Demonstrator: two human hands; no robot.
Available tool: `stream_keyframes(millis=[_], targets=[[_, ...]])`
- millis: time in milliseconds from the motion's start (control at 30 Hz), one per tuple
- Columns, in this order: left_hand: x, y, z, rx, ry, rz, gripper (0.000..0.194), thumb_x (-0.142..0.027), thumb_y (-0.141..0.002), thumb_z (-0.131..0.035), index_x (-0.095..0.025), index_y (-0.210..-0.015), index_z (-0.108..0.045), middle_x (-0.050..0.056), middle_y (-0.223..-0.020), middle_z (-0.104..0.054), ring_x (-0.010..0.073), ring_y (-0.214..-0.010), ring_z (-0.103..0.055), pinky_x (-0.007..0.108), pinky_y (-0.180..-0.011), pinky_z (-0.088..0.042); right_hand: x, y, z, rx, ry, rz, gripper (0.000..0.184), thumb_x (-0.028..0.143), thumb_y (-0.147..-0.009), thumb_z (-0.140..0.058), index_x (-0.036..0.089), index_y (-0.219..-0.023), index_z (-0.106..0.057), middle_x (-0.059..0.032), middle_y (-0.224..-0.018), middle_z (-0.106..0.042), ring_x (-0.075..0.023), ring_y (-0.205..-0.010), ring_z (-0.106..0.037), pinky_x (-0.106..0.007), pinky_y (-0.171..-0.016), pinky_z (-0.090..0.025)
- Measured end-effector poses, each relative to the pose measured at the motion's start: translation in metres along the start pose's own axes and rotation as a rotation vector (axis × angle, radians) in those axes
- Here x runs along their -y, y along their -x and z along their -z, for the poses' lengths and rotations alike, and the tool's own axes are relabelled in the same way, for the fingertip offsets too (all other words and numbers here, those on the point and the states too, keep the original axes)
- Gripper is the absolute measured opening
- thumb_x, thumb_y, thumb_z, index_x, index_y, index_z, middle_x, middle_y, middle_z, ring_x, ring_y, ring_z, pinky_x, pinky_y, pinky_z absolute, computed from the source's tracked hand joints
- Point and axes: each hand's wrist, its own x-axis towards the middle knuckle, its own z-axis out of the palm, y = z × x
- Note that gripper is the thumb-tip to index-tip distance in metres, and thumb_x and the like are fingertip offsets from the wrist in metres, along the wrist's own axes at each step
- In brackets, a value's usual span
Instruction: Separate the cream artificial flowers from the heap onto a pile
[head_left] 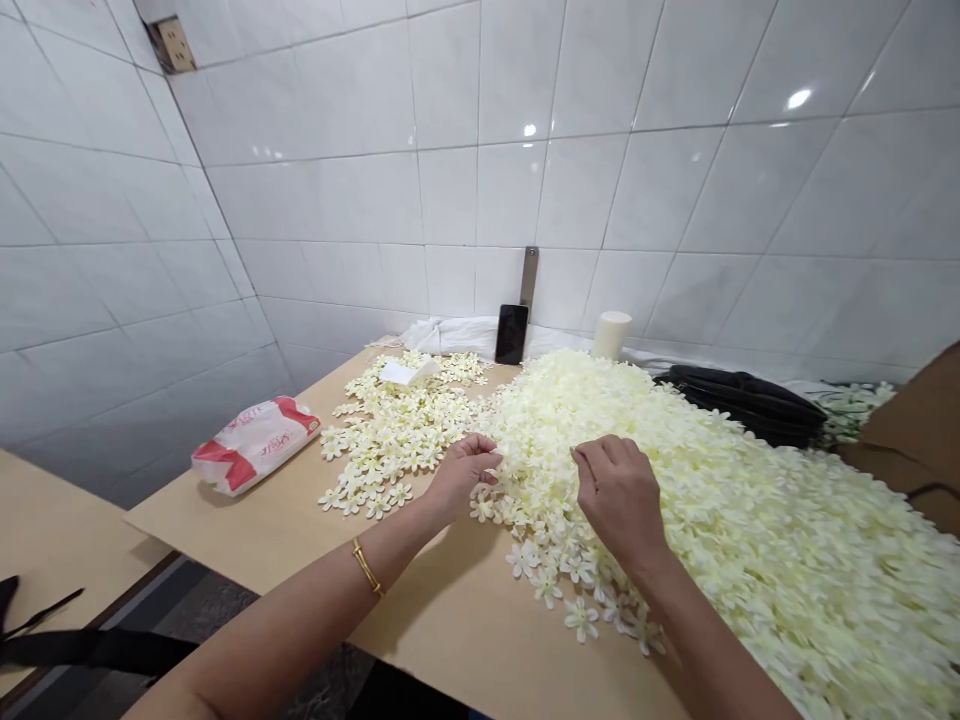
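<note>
My left hand point(463, 476) hovers over the table's front middle, its thumb and fingertips drawn together. Whatever it may pinch is too small to name. To its right, my right hand point(619, 497) is closed with thumb against forefinger, and its fingertips face the left hand. Anything between them is hidden. Behind and beside the right hand spreads a large heap of pale yellow-white artificial flower heads point(750, 540). A flatter, smaller spread of the same flower heads point(390, 425) lies beyond and left of my left hand. A few loose blossoms point(580, 619) lie below the right hand.
A red-and-white soft packet point(259, 443) lies on the brown tabletop point(300, 530) at left. White paper point(409, 372) rests on the smaller spread. Along the tiled wall are a phone point(511, 334), a white cylinder point(611, 335) and a black bag point(742, 400).
</note>
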Motion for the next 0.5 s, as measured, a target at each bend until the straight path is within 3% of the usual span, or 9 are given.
stream_keyframes(millis=[100, 200, 267, 400, 500], targets=[[0.003, -0.001, -0.001, 0.074, 0.016, 0.042, 0.02, -0.019, -0.049, -0.067, -0.016, -0.059, -0.051, -0.005, -0.051, -0.049, 0.0091, -0.05, -0.05, 0.024, -0.05, -0.041, 0.015, -0.006, 0.004, 0.004, -0.298, -0.134, 0.019, 0.02, -0.085, -0.041, 0.016, -0.074, -0.055, -0.0062, -0.072, -0.055, -0.0171, -0.071, -0.049, -0.03, -0.065, -0.038], [0.006, -0.001, -0.003, 0.152, 0.01, 0.056, 0.019, -0.02, -0.051, -0.067, -0.016, -0.061, -0.051, -0.004, -0.048, -0.051, 0.0097, -0.047, -0.052, 0.023, -0.051, -0.04, 0.031, -0.008, -0.003, 0.143, -0.582, -0.368, 0.017, 0.027, -0.081, -0.046, 0.016, -0.086, -0.057, -0.0072, -0.083, -0.058, -0.0167, -0.075, -0.054, -0.03, -0.066, -0.042], [0.006, -0.002, -0.004, 0.206, -0.001, 0.028, 0.017, -0.019, -0.053, -0.067, -0.015, -0.06, -0.051, -0.005, -0.046, -0.051, 0.0075, -0.044, -0.048, 0.021, -0.049, -0.037, 0.037, -0.008, -0.012, 0.259, -0.72, -0.518, 0.025, 0.032, -0.075, -0.054, 0.015, -0.092, -0.057, -0.0081, -0.088, -0.059, -0.0177, -0.078, -0.054, -0.03, -0.065, -0.043], [0.005, -0.004, -0.003, 0.286, -0.002, -0.035, 0.017, -0.02, -0.054, -0.067, -0.015, -0.057, -0.051, -0.006, -0.044, -0.048, 0.005, -0.041, -0.042, 0.02, -0.045, -0.033, 0.039, -0.009, -0.028, 0.445, -0.992, -0.691, 0.025, 0.036, -0.066, -0.06, 0.015, -0.079, -0.058, -0.0006, -0.068, -0.056, -0.013, -0.061, -0.05, -0.027, -0.057, -0.04], [0.006, -0.006, -0.001, 0.275, 0.008, -0.041, 0.02, -0.024, -0.054, -0.069, -0.015, -0.059, -0.053, -0.005, -0.046, -0.05, 0.0058, -0.043, -0.044, 0.02, -0.046, -0.034, 0.037, -0.01, -0.035, 0.401, -1.081, -0.766, 0.022, 0.036, -0.062, -0.062, 0.016, -0.065, -0.054, 0.0045, -0.054, -0.046, -0.0091, -0.051, -0.04, -0.024, -0.05, -0.034]])
